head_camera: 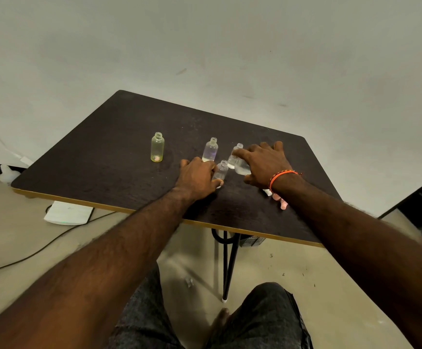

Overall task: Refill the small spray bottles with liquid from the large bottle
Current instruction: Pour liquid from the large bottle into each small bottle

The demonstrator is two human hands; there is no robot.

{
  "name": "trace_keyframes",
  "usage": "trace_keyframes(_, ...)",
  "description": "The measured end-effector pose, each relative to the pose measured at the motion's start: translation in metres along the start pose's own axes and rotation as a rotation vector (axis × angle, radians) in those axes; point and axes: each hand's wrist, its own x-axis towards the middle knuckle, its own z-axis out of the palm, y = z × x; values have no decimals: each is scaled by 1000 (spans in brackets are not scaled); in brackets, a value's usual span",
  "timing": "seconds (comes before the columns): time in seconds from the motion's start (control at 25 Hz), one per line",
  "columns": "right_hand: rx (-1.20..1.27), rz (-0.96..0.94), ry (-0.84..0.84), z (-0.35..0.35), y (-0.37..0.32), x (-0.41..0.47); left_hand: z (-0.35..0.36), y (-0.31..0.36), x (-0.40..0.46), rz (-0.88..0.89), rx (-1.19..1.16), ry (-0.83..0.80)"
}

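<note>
Several small, capless bottles stand on the dark table [104, 157]. A yellow-tinted bottle [157, 147] is apart at the left, and a clear, purple-tinted bottle [210, 149] stands mid-table. My left hand [198, 176] grips a small clear bottle [221, 170] between thumb and fingers, upright on the table. Right beside it, my right hand [265, 162] holds a tilted clear bottle with liquid [242, 168] by thumb and index finger. Another clear bottle [235, 153] stands just behind it, touching my fingers. Pink and white spray caps [283, 204] lie under my right wrist.
The table's near edge [154, 214] has a yellow trim and black legs [228, 268] below. On the floor at the left lie a white box [66, 212] with a cable and a white container [7, 172] by the wall. My knees are below the table edge.
</note>
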Motion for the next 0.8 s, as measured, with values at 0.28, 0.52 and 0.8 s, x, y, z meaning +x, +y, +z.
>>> trace_keyframes(0.28, -2, 3, 8, -5, -1, 0, 1, -1, 0, 2, -8, 5)
trace_keyframes(0.52, -5, 0, 5, -6, 1, -2, 2, -1, 0, 0, -13, -10)
trace_keyframes(0.8, -16, -6, 0, -6, 1, -1, 2, -2, 0, -1, 2, -2)
